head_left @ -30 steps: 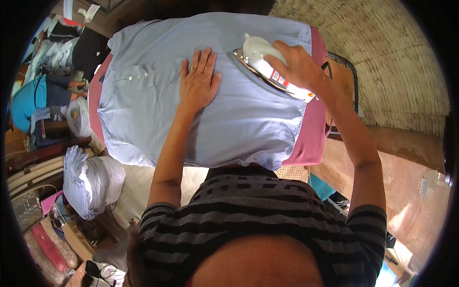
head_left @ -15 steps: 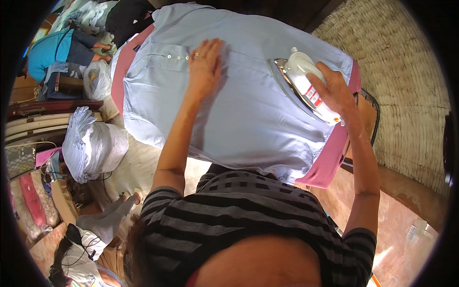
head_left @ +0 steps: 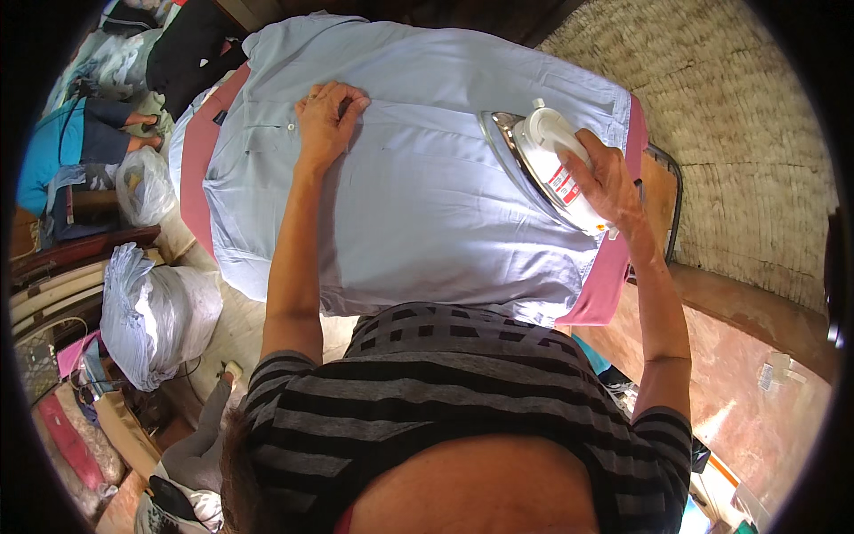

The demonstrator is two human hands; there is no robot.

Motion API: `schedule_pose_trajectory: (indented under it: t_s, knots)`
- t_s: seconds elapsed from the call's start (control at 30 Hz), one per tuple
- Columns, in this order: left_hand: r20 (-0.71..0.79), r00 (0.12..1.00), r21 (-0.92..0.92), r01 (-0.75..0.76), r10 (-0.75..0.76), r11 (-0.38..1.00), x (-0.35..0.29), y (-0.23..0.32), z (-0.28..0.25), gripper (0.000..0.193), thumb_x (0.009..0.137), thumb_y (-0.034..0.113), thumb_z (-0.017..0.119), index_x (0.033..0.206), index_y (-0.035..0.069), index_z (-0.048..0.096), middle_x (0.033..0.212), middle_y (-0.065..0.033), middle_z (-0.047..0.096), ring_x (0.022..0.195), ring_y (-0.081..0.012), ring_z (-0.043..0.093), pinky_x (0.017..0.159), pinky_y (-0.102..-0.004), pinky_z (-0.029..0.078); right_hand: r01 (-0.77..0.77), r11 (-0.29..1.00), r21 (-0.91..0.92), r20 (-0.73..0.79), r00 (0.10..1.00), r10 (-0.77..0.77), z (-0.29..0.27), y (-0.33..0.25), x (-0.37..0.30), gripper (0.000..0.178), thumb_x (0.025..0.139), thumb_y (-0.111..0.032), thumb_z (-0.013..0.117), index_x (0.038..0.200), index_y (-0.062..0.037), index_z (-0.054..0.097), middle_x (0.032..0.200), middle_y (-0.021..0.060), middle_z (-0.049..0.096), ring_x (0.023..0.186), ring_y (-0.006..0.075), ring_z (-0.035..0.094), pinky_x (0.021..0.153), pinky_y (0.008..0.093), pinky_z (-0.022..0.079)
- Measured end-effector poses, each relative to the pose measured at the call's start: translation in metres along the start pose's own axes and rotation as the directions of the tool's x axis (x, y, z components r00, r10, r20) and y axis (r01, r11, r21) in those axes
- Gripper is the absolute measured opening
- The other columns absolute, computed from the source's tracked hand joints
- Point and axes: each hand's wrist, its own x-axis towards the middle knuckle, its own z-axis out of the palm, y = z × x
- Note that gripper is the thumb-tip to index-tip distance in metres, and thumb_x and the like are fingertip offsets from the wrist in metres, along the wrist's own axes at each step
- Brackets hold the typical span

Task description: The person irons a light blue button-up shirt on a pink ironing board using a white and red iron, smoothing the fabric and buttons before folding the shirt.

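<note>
A light blue shirt (head_left: 418,214) lies spread over an ironing board (head_left: 594,303) with a dark pink cover, which shows at both ends. My right hand (head_left: 608,182) is wrapped round the handle of a white steam iron (head_left: 544,142). The iron rests on the right part of the shirt, its metal tip toward the far left. At the shirt's button strip, my left hand (head_left: 329,116) has its fingers curled in, pinching the cloth beside a white button (head_left: 291,126). The fingertips are partly hidden.
At the left stand a stuffed white plastic bag (head_left: 182,307) and a clear bag (head_left: 147,187). A person in a blue top (head_left: 58,151) is beyond, another person (head_left: 191,472) is lower left. A woven mat (head_left: 712,133) and the board's black metal frame (head_left: 678,200) are at the right.
My left hand has gone from lying flat to curled fingers, and has shifted left along the button strip. The iron stays at about the same place on the shirt. The whole view has shifted slightly.
</note>
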Motion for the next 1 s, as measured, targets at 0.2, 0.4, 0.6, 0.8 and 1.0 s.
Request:
schedule_pose_trajectory:
  t_s: [0.2,0.4,0.6,0.8,1.0]
  knots:
    - [0.013,1.0,0.071,-0.001,0.001,0.997,0.005,-0.001,-0.001,0.015,0.088,0.029,0.07,0.086,0.015,0.067,0.086,0.0024,0.064,0.09,-0.0218,0.057,0.083,-0.0407,0.035,0.278,0.953,-0.119,-0.01,0.96,-0.281,0.01,-0.014,0.026,0.03,0.096,-0.031,0.063,0.098,-0.002,0.058,0.069,0.0193,0.063,0.063,0.0366,0.067,0.056,0.0425,0.049]
    - [-0.015,0.999,0.086,-0.046,0.048,0.995,0.0,0.009,-0.01,0.014,0.086,0.028,0.072,0.094,0.017,0.069,0.099,0.0,0.065,0.097,-0.0228,0.057,0.088,-0.0418,0.037,0.183,0.983,0.013,0.177,0.967,-0.182,0.018,-0.044,0.054,0.024,0.095,-0.024,0.064,0.1,-0.0019,0.056,0.067,0.0183,0.058,0.056,0.0297,0.056,0.054,0.0375,0.042]
    - [0.031,0.972,-0.067,-0.232,0.234,0.97,-0.032,0.062,-0.007,0.021,0.077,0.017,0.077,0.097,0.019,0.071,0.104,0.0004,0.062,0.101,-0.0234,0.057,0.09,-0.0432,0.039,0.22,0.972,-0.086,0.153,0.967,-0.206,-0.007,-0.02,0.044,0.034,0.096,-0.033,0.063,0.104,-0.0011,0.058,0.074,0.0192,0.064,0.067,0.0319,0.063,0.065,0.0403,0.048]
    - [-0.029,0.98,-0.087,-0.197,0.195,0.976,-0.053,0.053,0.016,0.013,0.078,0.007,0.073,0.087,0.017,0.071,0.097,0.0026,0.062,0.098,-0.0212,0.058,0.086,-0.041,0.039,0.235,0.972,-0.022,0.228,0.947,-0.224,-0.007,-0.011,0.066,0.031,0.096,-0.032,0.063,0.103,-0.0021,0.059,0.073,0.0184,0.063,0.068,0.0305,0.062,0.064,0.0397,0.048]
    - [-0.06,0.99,-0.137,-0.135,0.128,0.981,-0.053,0.046,0.013,0.015,0.077,0.009,0.071,0.091,0.015,0.07,0.098,0.0024,0.063,0.093,-0.0235,0.058,0.085,-0.041,0.039,0.35,0.931,-0.107,0.264,0.912,-0.313,0.011,-0.047,0.09,0.032,0.097,-0.035,0.061,0.103,-0.0037,0.06,0.074,0.018,0.062,0.065,0.0307,0.059,0.061,0.0386,0.046]
